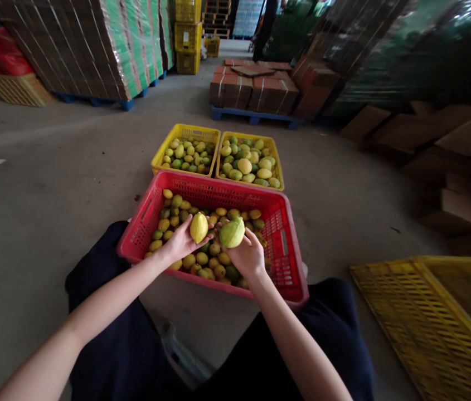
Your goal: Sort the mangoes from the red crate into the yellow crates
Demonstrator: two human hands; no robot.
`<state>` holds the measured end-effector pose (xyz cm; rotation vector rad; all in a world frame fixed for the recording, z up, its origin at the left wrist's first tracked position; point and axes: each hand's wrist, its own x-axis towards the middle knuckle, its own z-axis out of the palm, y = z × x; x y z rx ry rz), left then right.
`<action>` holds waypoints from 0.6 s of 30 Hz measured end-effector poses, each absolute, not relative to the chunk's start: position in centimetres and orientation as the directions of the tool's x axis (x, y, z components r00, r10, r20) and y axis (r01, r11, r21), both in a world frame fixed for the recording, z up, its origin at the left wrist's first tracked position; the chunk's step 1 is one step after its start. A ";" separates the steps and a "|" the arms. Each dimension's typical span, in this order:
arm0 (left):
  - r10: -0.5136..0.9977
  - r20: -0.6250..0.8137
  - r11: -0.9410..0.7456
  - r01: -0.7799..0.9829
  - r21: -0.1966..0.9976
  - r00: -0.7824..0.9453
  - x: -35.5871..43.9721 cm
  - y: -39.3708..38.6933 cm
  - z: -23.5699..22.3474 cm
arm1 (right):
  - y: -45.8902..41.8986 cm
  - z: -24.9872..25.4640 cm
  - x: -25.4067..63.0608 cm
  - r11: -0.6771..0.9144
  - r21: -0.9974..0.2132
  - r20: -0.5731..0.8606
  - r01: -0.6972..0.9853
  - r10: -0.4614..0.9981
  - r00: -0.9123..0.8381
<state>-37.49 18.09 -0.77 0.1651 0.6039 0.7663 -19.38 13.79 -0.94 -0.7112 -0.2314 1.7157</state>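
Note:
Over the red plastic crate (pixel 296 267), my left hand (pixel 180 243) is closed around a yellow lemon (pixel 199 228). Beside it, my right hand (pixel 248 257) grips a larger, greenish lemon (pixel 232 232) with a knobbly tip. The two fruits are held close together but apart. Below them, the red crate holds many yellow and green lemons (pixel 202 258), partly hidden by my hands. Behind stand a left yellow crate (pixel 155 159) of smaller, mostly green and yellow lemons and a right yellow crate (pixel 280 170) of bigger ones.
A yellow crate (pixel 423 312) lies at the lower right. Cardboard boxes (pixel 461 206) are heaped at the right. Flat cartons (pixel 256 89) lie on a blue pallet (pixel 256 117) ahead, near wrapped stacks (pixel 139 44) and stacked yellow crates (pixel 188 39). My knees flank the red crate.

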 end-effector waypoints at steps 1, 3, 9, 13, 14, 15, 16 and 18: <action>0.691 -0.459 0.719 -0.597 0.357 0.558 -37.5 18.1 -0.5 | 13.8 -1.0 -19.4 -0.293 -0.500 -0.351 -0.815 0.929 -0.118; 0.699 -0.472 0.710 -0.600 0.369 0.537 -37.7 18.3 0.0 | 13.7 -1.0 -19.3 -0.329 -0.469 -0.406 -0.820 0.905 -0.131; 0.787 -0.484 0.596 -0.675 0.435 0.383 -39.0 20.9 0.1 | 13.9 -0.9 -18.5 -0.334 -0.388 -0.468 -0.859 0.874 -0.129; 0.661 -0.690 0.711 -0.539 0.452 0.293 -39.9 21.1 -3.4 | 14.1 -1.0 -17.7 -0.314 -0.422 -0.470 -0.850 0.878 -0.091; 0.582 -0.754 0.782 -0.462 0.417 0.304 -40.0 20.5 -4.6 | 14.1 -1.1 -17.6 -0.314 -0.419 -0.484 -0.852 0.871 -0.083; 0.530 -0.787 0.825 -0.408 0.392 0.316 -39.9 19.9 -5.7 | 14.2 -1.1 -17.6 -0.314 -0.412 -0.500 -0.856 0.863 -0.076; 0.500 -0.800 0.849 -0.372 0.376 0.331 -39.8 19.2 -6.5 | 14.2 -1.1 -17.6 -0.316 -0.402 -0.518 -0.860 0.852 -0.071; 0.520 -0.764 0.843 -0.375 0.386 0.381 -39.5 18.8 -7.2 | 14.1 -1.1 -17.7 -0.319 -0.380 -0.552 -0.868 0.831 -0.063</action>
